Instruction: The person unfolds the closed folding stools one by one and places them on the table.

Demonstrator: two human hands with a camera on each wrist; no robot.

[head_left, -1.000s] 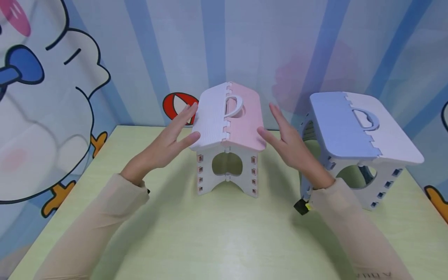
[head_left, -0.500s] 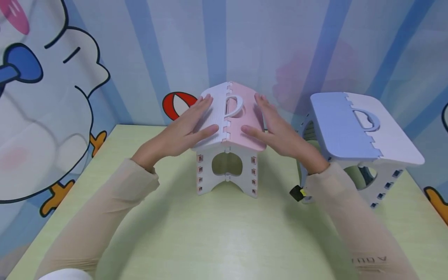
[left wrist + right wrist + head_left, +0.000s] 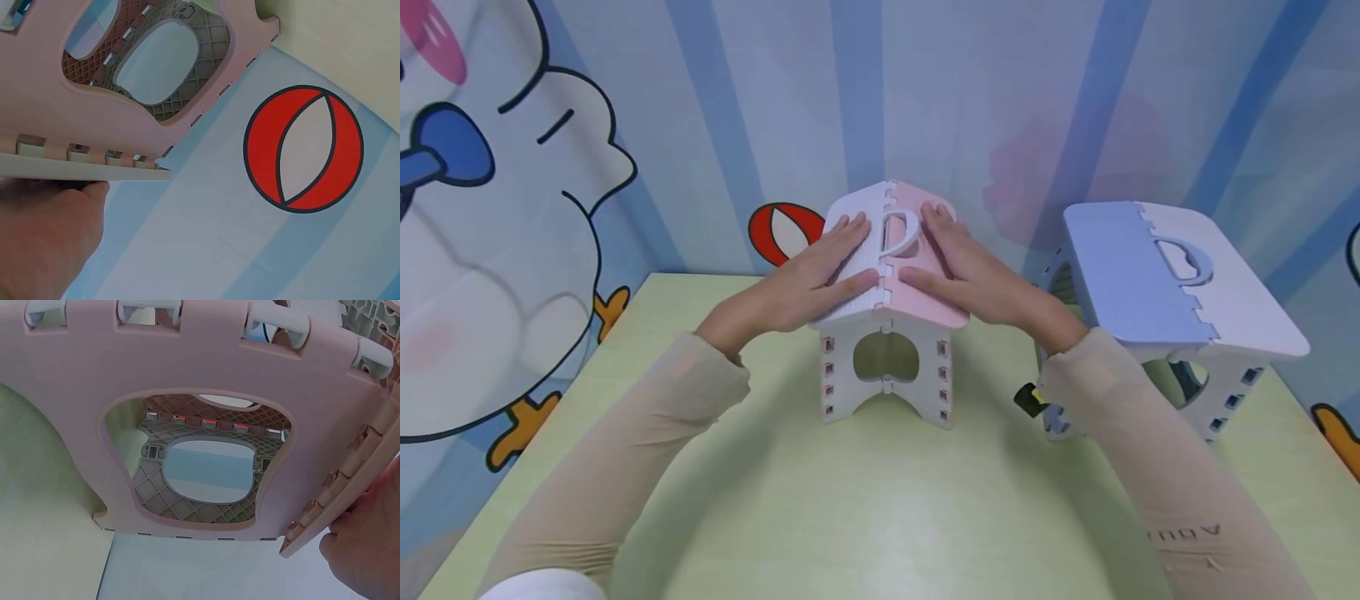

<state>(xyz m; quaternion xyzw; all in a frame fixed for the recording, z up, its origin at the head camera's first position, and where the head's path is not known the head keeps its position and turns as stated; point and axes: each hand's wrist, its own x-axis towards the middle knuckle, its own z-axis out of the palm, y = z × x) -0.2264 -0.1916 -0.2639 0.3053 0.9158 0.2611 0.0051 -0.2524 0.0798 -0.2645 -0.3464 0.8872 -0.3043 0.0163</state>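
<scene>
A pink-and-white plastic folding stool [image 3: 842, 392] stands mid-table, its top raised at the centre seam like a roof. My left hand [image 3: 797, 287] rests with extended fingers on the white top half. On the pink half [image 3: 921, 308] lies my right hand [image 3: 981, 279], fingers extended too. Between the hands a white carrying handle [image 3: 912, 229] sticks up. In the left wrist view, my left hand [image 3: 50, 237] is against the top panel's outer face, beside a pink side panel [image 3: 37, 100]. The right wrist view has my right hand [image 3: 372, 534] against the other top panel [image 3: 350, 506].
A blue-and-white folding stool [image 3: 1138, 283], its top spread flat, stands to the right behind my right forearm. A small black item [image 3: 1030, 400] shows at my right cuff. Behind the pale green table [image 3: 880, 517] hangs a cartoon-printed backdrop [image 3: 917, 92].
Both hands have moved inward from beside the pink-and-white stool onto its two top halves. The top keeps its raised, roof-like shape. The blue-and-white stool has stayed put.
</scene>
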